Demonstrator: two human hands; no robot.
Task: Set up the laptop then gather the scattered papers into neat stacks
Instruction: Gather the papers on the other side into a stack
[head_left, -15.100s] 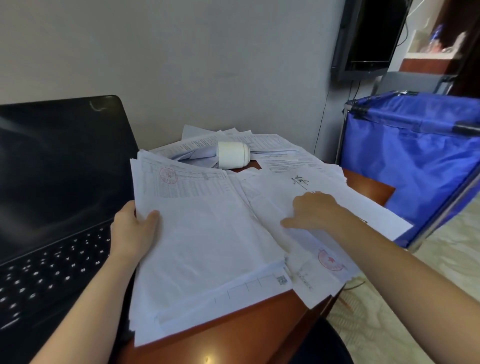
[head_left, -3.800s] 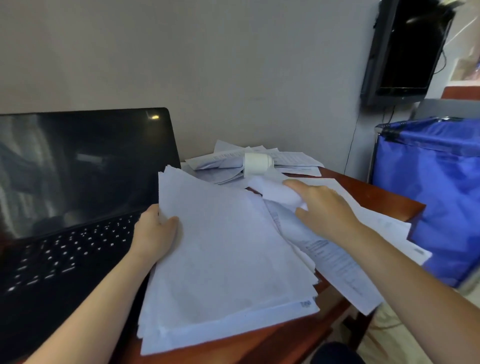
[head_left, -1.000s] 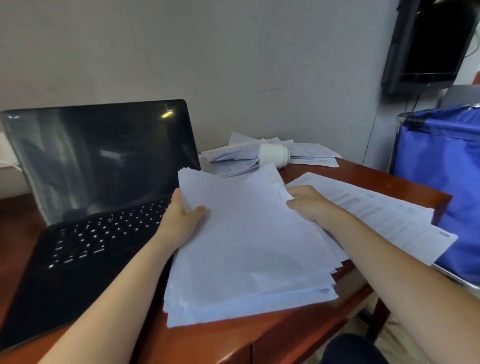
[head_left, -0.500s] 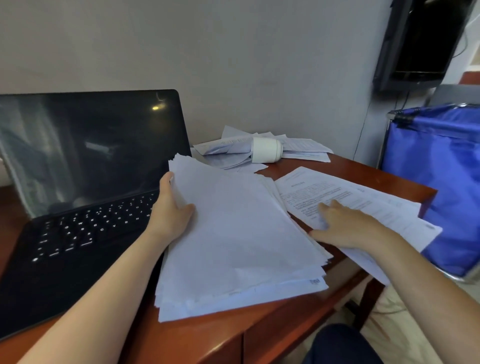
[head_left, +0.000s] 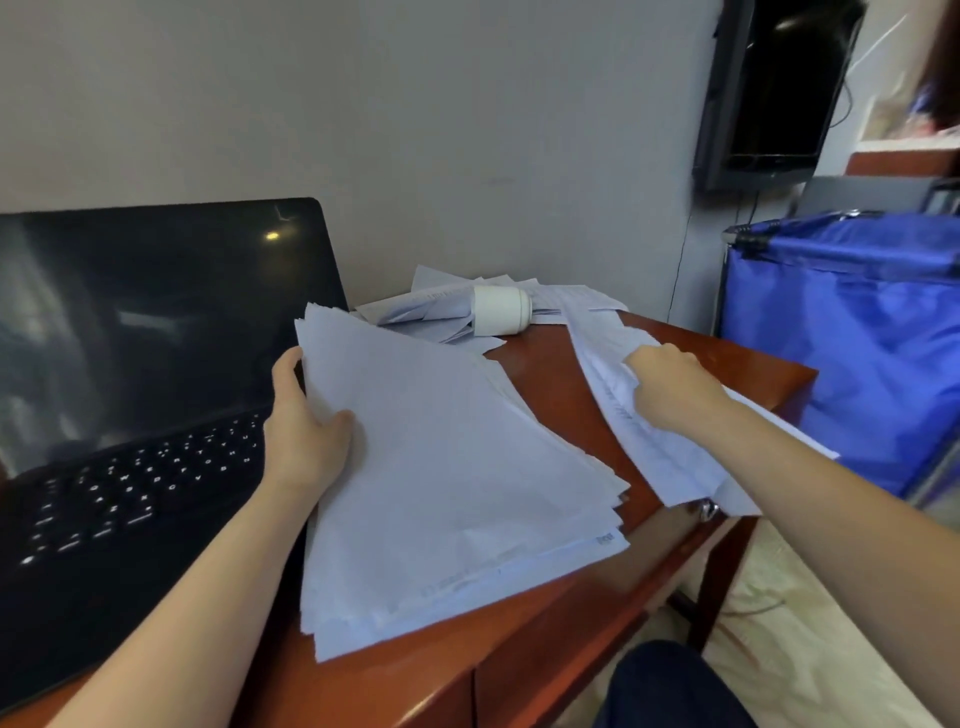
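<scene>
laptop (head_left: 156, 364) stands open on the desk's (head_left: 561, 374) left side, so we judge setup done | our left hand (head_left: 306, 431) grips the main stack (head_left: 457, 493) near the front edge, sides ragged | papers (head_left: 415, 312) under a white jar (head_left: 501, 317) at the back edge are not yet gathered | our right hand (head_left: 670, 387) clutches several sheets (head_left: 649, 457) at the right edge

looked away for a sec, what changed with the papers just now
The right hand, flat on the loose printed sheets half a second ago, now grips them and lifts them off the table. The left hand still holds the big stack by its left edge; the laptop stays open and the white bottle stays on the far pile.
</scene>
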